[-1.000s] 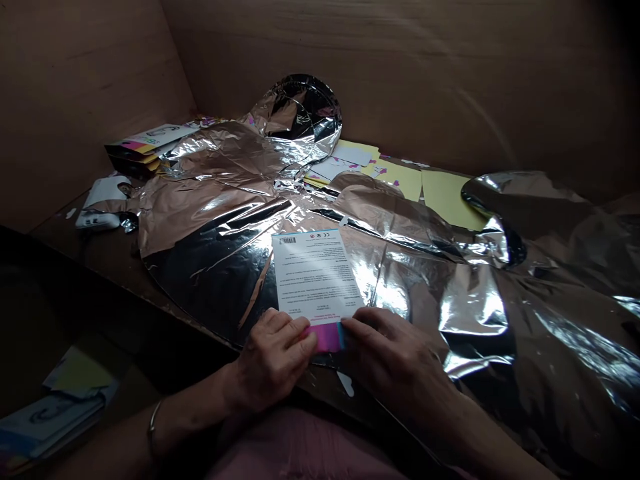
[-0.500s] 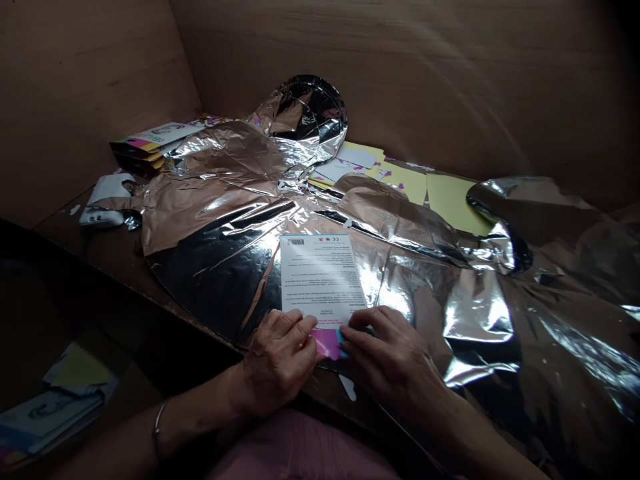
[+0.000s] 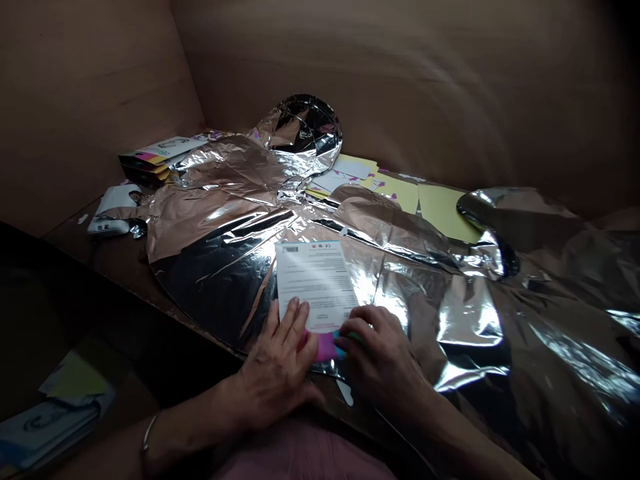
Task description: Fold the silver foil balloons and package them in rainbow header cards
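Note:
A large crinkled silver foil balloon (image 3: 220,260) lies spread across the wooden table. On it rests a white printed sheet (image 3: 313,280) with small text and a barcode, its lower end pink and teal (image 3: 326,345). My left hand (image 3: 275,360) lies on the sheet's lower left corner with fingers spread, and a thin bangle (image 3: 147,433) circles that wrist. My right hand (image 3: 380,353) is curled at the lower right, fingers against the coloured end. The sheet's bottom edge is partly hidden under both hands.
Yellow card sheets (image 3: 440,210) with small papers lie beyond the foil. At the far left are stacked printed packets (image 3: 145,160) and a crumpled white wrapper (image 3: 115,213). Wooden walls rise behind the table. Papers (image 3: 50,427) lie below its front edge, at lower left.
My left fingers have lifted and spread further up the sheet. My right hand has drawn slightly down and curled, and the sheet has tilted a little. The whole scene sits lower in the view.

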Tool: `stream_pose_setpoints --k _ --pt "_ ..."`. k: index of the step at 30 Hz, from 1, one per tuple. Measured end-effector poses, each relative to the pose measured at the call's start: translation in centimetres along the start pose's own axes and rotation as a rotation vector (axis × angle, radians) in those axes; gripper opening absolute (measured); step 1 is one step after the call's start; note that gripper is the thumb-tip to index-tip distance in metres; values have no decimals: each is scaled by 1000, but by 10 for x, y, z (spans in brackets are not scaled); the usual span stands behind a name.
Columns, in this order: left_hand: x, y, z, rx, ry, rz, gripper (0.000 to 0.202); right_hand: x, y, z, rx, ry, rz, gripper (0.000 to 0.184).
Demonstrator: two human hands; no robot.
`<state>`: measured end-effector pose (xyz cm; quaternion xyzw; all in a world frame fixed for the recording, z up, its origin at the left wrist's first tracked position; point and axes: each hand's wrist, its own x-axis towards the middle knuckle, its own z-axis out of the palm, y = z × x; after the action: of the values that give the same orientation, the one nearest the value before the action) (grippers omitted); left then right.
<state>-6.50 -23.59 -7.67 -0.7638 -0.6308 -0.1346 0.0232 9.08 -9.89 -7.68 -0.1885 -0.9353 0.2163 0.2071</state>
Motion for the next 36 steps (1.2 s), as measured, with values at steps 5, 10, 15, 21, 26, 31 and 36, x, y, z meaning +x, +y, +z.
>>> stream_pose_setpoints --k 5,10,15,21,26,31,36 --pt "-36 4 -8 87 88 177 36 -16 -15 -16 22 -152 -195 18" --pt "-21 -9 -28 75 333 268 26 -20 -16 -15 -127 78 -405 21" --pt "46 -27 -80 -107 511 272 22 25 -16 -50 -233 288 -512 29" --pt "109 -37 -147 -790 197 -54 19 92 -25 -115 -142 313 -379 19" --pt "124 -37 -161 -1366 -14 -386 19 109 -30 -129 -138 185 -285 18" --pt "124 -37 -139 -1440 -2 -489 22 113 -28 -109 -97 110 -172 13" --pt "120 -46 -127 -1473 -52 -524 24 121 -23 -104 435 -83 -105 14"
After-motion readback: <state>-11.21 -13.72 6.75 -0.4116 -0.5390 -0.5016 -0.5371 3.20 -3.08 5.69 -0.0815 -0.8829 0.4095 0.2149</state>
